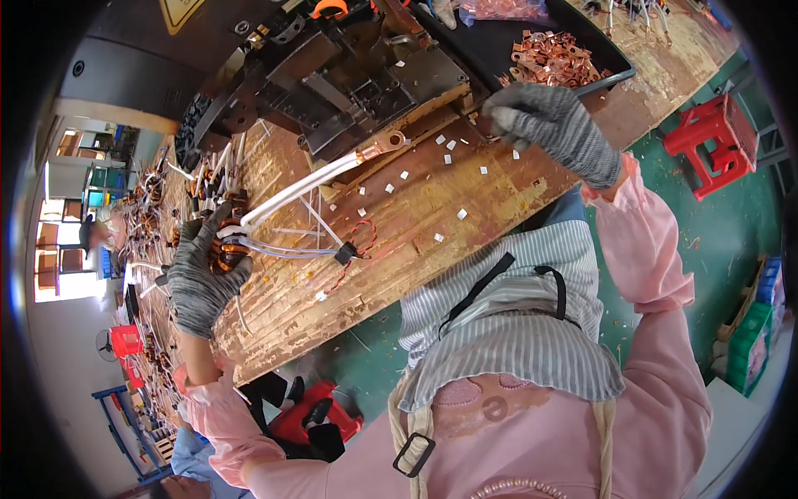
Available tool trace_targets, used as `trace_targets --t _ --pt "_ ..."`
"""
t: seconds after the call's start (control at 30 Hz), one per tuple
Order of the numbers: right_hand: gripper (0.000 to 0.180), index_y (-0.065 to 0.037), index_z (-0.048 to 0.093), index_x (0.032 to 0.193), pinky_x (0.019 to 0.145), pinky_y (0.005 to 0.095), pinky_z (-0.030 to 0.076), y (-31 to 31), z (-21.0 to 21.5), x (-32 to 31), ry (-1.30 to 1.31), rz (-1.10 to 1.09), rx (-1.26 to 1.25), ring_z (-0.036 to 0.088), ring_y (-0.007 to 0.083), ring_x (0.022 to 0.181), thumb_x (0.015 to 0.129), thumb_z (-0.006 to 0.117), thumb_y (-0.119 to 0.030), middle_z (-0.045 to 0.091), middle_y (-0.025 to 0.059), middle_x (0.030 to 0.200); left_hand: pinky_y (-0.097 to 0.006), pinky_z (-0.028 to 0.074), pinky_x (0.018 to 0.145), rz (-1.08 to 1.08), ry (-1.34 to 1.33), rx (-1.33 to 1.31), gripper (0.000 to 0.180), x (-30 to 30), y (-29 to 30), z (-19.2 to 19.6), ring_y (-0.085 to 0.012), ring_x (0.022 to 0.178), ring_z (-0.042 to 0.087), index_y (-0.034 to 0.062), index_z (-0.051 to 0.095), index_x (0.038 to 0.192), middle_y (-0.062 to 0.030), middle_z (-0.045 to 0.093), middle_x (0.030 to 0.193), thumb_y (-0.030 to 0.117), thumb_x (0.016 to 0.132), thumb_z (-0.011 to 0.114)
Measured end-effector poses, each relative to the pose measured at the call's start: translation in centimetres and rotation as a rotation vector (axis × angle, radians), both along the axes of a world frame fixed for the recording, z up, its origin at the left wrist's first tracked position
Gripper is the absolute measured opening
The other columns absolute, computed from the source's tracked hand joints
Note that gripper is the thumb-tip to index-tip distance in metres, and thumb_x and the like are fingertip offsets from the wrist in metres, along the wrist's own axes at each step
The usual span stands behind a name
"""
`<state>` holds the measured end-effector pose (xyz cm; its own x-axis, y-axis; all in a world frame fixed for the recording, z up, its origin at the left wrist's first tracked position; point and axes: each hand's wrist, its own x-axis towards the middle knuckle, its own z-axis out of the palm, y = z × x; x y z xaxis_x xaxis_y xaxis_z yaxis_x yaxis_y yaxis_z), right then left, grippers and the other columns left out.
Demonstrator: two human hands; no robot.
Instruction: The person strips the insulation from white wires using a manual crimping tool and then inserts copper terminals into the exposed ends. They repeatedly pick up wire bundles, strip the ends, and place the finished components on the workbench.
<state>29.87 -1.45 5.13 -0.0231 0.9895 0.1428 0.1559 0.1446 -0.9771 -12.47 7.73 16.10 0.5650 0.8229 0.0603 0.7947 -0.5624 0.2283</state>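
My left hand (204, 279), in a grey knitted glove, is closed round a copper wire coil (226, 256) at the left of the workbench. From the coil, white sleeved leads (303, 185) run up to the right and end in a copper cable lug (387, 145) in front of the black press (341, 75). Thinner wires from it lead to a small black connector (346, 253) with a twisted red wire. My right hand (553, 125), gloved alike, is at the press's right, just below the black tray (617, 76). Its fingers are curled together; whatever they hold is hidden.
Loose copper lugs (553, 60) are heaped in the tray. Small white chips (462, 214) lie scattered over the worn wooden workbench (399, 266). More wired coils (150, 208) crowd the far left. A red stool (715, 145) stands on the green floor at right; another person sits lower left.
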Motion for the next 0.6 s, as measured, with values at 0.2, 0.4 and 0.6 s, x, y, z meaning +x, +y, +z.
trace_targets --t 0.2,0.4,0.6 --pt "0.032 -0.003 0.058 0.100 0.078 0.0319 0.045 1.5 2.0 -5.7 -0.308 0.142 0.386 0.058 0.0222 0.086 0.087 0.053 -0.032 0.061 0.0120 0.090 -0.028 0.045 0.080 -0.001 0.068 0.152 0.064 0.2 -3.6 0.8 -0.0213 0.091 0.053 0.0118 0.053 0.118 -0.0091 0.051 0.101 0.009 0.057 0.070" --pt "0.028 -0.003 0.058 0.090 0.064 0.0372 0.044 0.1 2.7 -10.4 -0.347 0.376 0.204 0.055 0.0291 0.069 0.088 0.051 -0.030 0.056 0.0151 0.074 -0.033 0.046 0.081 -0.033 0.157 0.290 0.066 0.8 -5.6 1.6 -0.0271 0.095 0.054 0.0132 0.052 0.118 -0.0129 0.051 0.109 0.016 0.055 0.071" --pt "0.026 -0.003 0.055 0.081 0.055 0.0361 0.042 -4.4 2.9 -10.5 -0.398 0.286 0.303 0.054 0.0289 0.065 0.088 0.047 -0.027 0.053 0.0130 0.069 -0.035 0.047 0.080 -0.123 -0.053 0.402 0.061 -0.8 -6.8 -1.2 -0.0289 0.094 0.056 0.0130 0.056 0.112 -0.0136 0.051 0.108 0.015 0.054 0.073"
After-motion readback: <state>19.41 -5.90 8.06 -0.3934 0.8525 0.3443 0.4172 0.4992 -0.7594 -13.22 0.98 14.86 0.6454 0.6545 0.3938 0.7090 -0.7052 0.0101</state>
